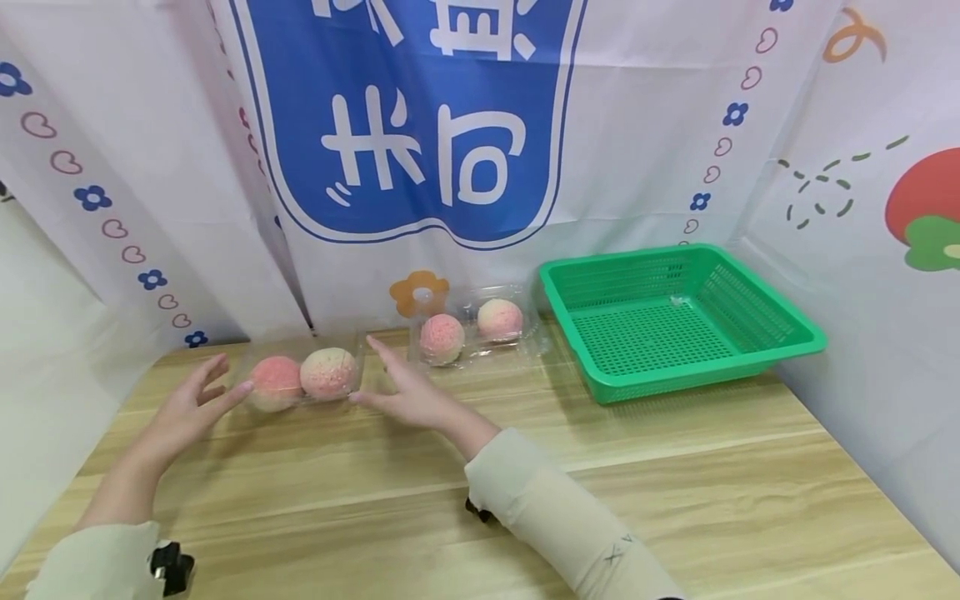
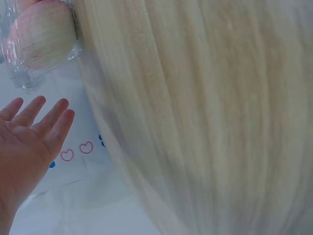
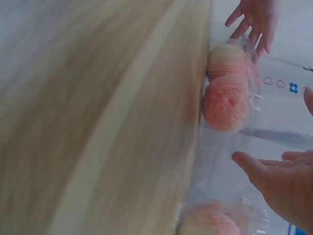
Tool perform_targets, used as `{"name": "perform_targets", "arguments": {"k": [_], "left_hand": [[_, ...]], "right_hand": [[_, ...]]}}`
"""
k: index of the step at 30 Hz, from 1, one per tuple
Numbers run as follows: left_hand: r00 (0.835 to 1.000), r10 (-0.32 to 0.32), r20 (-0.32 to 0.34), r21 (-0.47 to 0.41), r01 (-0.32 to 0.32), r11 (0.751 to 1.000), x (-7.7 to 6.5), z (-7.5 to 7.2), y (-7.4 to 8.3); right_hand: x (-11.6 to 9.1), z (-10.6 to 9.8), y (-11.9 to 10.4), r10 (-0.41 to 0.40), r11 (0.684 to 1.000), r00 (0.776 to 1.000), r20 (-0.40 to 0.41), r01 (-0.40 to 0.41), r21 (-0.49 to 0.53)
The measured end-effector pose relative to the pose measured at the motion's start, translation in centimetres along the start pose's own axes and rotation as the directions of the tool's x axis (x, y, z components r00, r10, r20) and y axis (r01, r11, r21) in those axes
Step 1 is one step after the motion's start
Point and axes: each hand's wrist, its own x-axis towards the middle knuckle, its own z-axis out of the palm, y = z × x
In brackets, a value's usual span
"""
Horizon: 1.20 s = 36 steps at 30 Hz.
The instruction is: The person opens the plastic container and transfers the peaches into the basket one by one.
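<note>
A clear plastic box (image 1: pixel 300 400) with two pink-and-cream round balls, one on the left (image 1: pixel 275 383) and one on the right (image 1: pixel 328 373), lies at the table's back left. My left hand (image 1: pixel 180 417) is at its left end, fingers spread. At its right end is my right hand (image 1: pixel 416 398), palm towards the box, fingers extended. In the left wrist view, a gap separates the left hand (image 2: pixel 29 142) from the box (image 2: pixel 29 81). The right wrist view shows the right hand (image 3: pixel 288 186) apart from that box's balls (image 3: pixel 226 103). Neither hand holds anything.
Right of my right hand lies a second clear box (image 1: pixel 468 360) with two similar balls, against the back cloth. A green plastic basket (image 1: pixel 705 375) stands at the back right on the wooden table (image 1: pixel 360 517). Printed cloth (image 1: pixel 630 125) hangs behind.
</note>
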Motion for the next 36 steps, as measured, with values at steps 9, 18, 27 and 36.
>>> {"name": "perform_targets", "arguments": {"k": [9, 18, 27, 36], "left_hand": [[1.0, -0.001, 0.006, -0.041, 0.001, 0.999, 0.5, 0.2, -1.0], [1.0, -0.018, 0.018, -0.038, 0.018, 0.999, 0.5, 0.5, -1.4], [0.999, -0.027, 0.019, -0.079, 0.029, 0.996, 1.0, 0.7, -1.1], [0.999, -0.044, 0.019, -0.073, 0.045, 0.996, 0.9, 0.6, -1.3]], "right_hand": [[1.5, 1.3, 0.9, 0.132, 0.988, 0.991, 0.01, -0.133, 0.082], [2.8, 2.0, 1.4, 0.186, 0.972, 0.983, 0.002, -0.184, 0.146], [3.4, 2.3, 1.5, 0.236, 0.909, 0.971, 0.028, -0.231, 0.346], [4.0, 2.7, 1.6, 0.237, 0.926, 0.97, 0.055, -0.243, 0.29]]}}
